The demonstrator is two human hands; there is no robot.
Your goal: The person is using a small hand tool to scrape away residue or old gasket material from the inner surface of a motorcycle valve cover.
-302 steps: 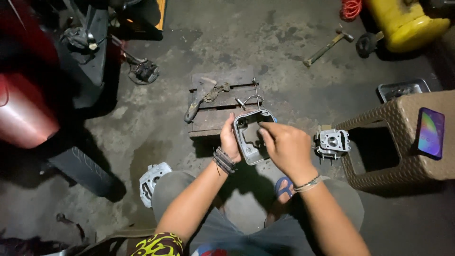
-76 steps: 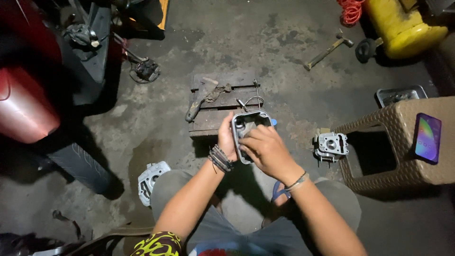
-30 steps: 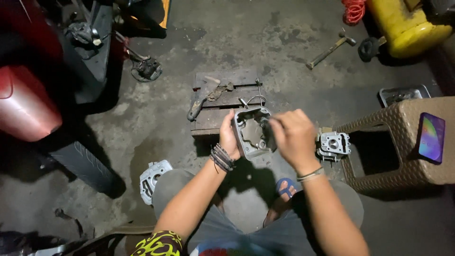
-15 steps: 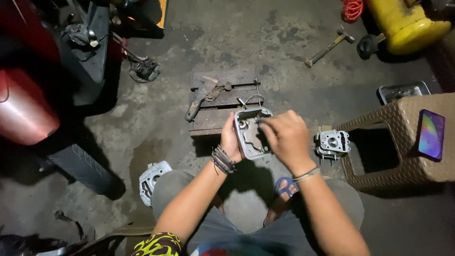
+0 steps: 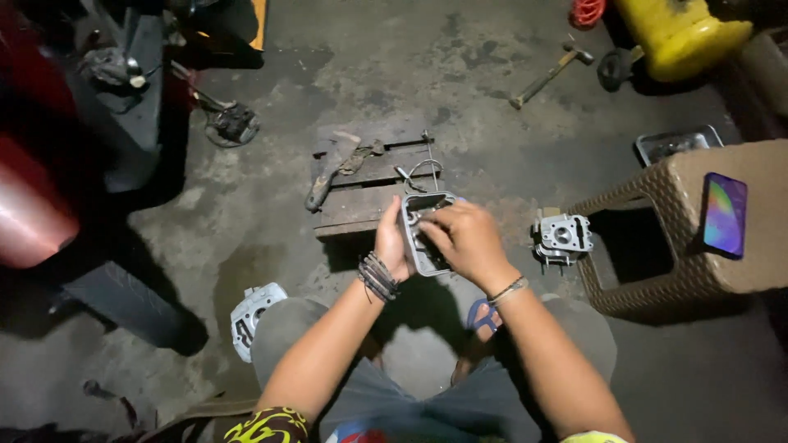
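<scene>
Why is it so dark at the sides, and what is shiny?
Head view: light falls mostly on the middle floor, where the left hand and right hand hold a grey metal cover; the left edge sinks into shadow; the phone screen glows; the red tank shows glare.

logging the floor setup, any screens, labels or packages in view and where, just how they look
Phone: one lit screen, lying flat on the brown wicker stool at right; a tall rectangle glowing purple, blue and green.
No packages, labels or signs show elsewhere.
</scene>
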